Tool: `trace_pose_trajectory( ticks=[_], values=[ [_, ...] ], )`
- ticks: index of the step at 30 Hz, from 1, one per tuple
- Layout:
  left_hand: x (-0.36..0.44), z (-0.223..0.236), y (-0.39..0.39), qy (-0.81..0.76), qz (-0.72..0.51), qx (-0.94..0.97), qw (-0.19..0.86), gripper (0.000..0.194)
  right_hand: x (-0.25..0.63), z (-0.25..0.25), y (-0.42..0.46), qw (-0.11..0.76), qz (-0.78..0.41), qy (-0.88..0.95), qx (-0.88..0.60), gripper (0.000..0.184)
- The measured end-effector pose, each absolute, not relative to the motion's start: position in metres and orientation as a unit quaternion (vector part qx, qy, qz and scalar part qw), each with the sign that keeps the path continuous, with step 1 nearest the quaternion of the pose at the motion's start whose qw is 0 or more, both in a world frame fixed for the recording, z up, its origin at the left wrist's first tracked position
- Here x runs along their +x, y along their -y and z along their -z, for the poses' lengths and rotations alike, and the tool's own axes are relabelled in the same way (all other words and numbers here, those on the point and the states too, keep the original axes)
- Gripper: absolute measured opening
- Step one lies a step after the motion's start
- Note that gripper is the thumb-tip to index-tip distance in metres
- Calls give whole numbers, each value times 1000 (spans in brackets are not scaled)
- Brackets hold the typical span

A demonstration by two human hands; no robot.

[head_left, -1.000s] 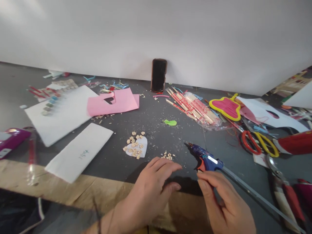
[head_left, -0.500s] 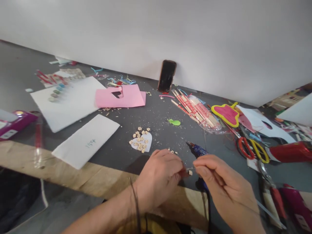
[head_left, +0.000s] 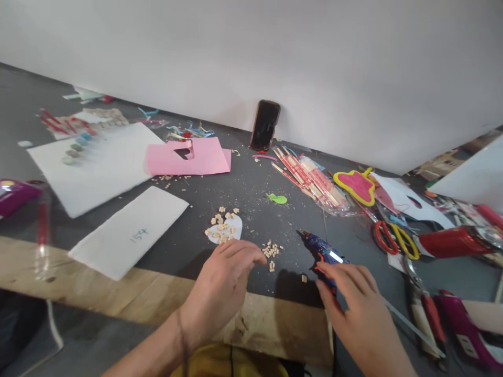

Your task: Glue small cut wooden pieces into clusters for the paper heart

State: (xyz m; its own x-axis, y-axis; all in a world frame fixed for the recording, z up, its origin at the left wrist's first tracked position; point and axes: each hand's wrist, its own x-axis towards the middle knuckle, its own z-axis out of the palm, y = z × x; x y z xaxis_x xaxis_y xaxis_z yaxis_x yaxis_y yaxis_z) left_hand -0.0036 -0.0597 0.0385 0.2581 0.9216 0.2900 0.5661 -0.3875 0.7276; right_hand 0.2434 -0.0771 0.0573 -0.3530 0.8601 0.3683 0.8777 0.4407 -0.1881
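My left hand (head_left: 223, 283) hovers over the dark table near its wooden front edge (head_left: 118, 298). Its fingers are loosely curved and hold nothing; the tips are right beside a small heap of wooden bits (head_left: 271, 250). My right hand (head_left: 353, 306) has its fingers stretched out onto the handle of a blue glue gun (head_left: 320, 248), whose nozzle points away to the left. One tiny wooden bit (head_left: 303, 278) lies on the table between my hands. A white paper heart (head_left: 226, 229) strewn with more wooden bits lies just beyond my left hand.
Pink paper (head_left: 188, 158), a big white sheet (head_left: 98, 162) and a white strip (head_left: 129, 233) lie to the left. A phone (head_left: 265, 124) leans on the wall. Sticks in plastic (head_left: 314, 178), a pink-yellow shape (head_left: 356, 186), scissors (head_left: 393, 238) and cutters (head_left: 420, 303) crowd the right.
My hands, pinched together on a small bit half a second ago, have drawn apart. The bit now lies on the table. My right hand has moved onto the glue gun.
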Motion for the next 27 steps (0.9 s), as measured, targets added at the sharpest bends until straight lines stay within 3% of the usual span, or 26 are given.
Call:
trace_pose_trajectory(
  ticks=[5,9,13,16,20,27],
  values=[
    [-1,-33,66,-516,-344,750,229,32,238,-37,85,102,78,839,-528,21],
    [1,-34,70,-511,-331,753,247,27,229,-37,81,75,73,837,-537,17],
    [4,-34,74,-500,-333,749,281,28,221,-43,76,172,-15,838,-517,14],
    [9,-32,77,-480,-335,710,392,41,208,-50,77,284,-133,793,-522,11],
    [15,-28,78,-432,-368,621,541,49,185,-50,81,326,-245,723,-557,12],
    [5,-32,74,-474,-391,643,457,27,164,-44,82,323,-318,688,-566,18]
  ],
)
